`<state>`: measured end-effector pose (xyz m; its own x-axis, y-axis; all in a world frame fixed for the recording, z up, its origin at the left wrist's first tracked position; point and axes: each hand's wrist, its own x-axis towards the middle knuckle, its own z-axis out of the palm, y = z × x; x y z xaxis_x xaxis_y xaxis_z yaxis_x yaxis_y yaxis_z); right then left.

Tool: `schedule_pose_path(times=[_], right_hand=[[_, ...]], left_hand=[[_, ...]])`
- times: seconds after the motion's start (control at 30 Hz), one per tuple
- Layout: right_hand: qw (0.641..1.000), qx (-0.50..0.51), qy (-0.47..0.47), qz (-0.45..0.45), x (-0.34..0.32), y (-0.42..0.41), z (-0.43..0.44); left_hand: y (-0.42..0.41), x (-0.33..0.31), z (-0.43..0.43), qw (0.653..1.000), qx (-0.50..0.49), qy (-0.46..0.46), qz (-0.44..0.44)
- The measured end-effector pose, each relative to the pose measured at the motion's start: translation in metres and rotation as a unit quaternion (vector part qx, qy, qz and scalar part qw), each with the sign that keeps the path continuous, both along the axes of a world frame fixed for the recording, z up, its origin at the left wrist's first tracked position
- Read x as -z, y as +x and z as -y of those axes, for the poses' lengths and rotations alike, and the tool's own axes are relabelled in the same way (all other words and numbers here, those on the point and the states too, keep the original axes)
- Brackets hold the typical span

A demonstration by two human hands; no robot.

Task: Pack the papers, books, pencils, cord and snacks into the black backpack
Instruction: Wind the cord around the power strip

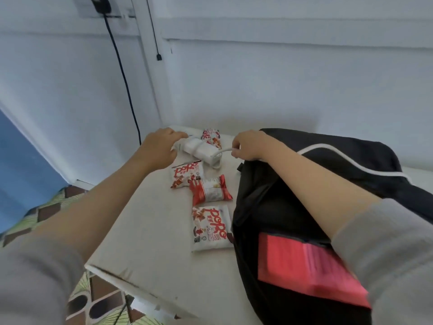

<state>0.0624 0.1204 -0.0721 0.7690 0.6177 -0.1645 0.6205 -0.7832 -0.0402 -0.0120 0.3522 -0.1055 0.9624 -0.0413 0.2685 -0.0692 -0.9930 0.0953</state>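
We see two bare arms in grey sleeves reach out over a white table (145, 242). The left hand (157, 148) sits on the far end of a white power strip (200, 150), with its fingers curled down on it, though we cannot tell how tight the hold is. The right hand (248, 145) pinches the white cord (351, 164) where it comes out of the strip, with thumb and fingers closed on it. From that hand the cord loops up and runs across the top of the black backpack (328, 160), which lies on the right side of the table. The bag is open near us, and a red book (304, 266) sticks out of its mouth. Four snack packs lie on the table just left of the bag. One white pack (211, 227) is closest to us and touches the bag. A red pack (210, 190) lies just past it. Another white pack (186, 174) sits next to the red one, near the left wrist. The last pack (212, 137) peeks out behind the power strip, close to the wall. A dark cable (121, 73) hangs down the white wall (281, 78) behind the table.
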Motion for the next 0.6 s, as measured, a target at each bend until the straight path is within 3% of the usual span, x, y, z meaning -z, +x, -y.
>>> schedule_pose_path(times=[0.3,0.6], right_hand=[[0.982,0.069,0.165,-0.065,0.000,-0.002,0.012],[0.976,0.065,0.209,-0.003,-0.016,-0.017,0.014]], left_hand=[[0.082,0.010,-0.036,0.977,0.011,0.143,-0.157],[0.112,0.020,-0.038,0.971,0.032,0.106,-0.213]])
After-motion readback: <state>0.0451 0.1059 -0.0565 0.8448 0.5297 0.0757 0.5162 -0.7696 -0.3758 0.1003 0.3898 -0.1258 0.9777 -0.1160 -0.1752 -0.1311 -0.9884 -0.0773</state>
